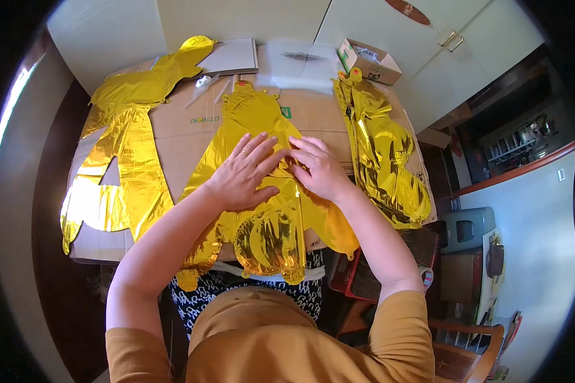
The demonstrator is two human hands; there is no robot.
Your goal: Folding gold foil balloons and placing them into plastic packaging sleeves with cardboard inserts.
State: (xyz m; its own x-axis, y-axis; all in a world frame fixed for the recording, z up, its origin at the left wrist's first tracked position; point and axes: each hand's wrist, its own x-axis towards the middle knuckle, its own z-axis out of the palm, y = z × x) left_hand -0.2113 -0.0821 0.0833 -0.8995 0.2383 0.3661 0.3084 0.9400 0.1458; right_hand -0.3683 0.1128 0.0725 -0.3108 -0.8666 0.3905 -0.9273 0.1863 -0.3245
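Observation:
A flat gold foil balloon (pixel 252 118) lies in front of me on brown cardboard, and its near part hangs over the table edge by my waist. My left hand (pixel 244 171) rests palm down on its middle, fingers stretched out and a ring on one of them. Close beside it, my right hand (pixel 318 167) touches the same balloon with its fingers apart and slightly bent. The foil under both palms is hidden. The balloon's near end shows a puckered, wrinkled rounded part (pixel 269 239).
More flat gold foil balloons (pixel 131 137) lie at the left. A crumpled gold foil pile (pixel 383 147) is on the right. Toward the back are a grey flat box (pixel 231 57), a clear plastic sheet (pixel 294 60) and a small open carton (pixel 369 62). A wooden chair (pixel 473 351) stands lower right.

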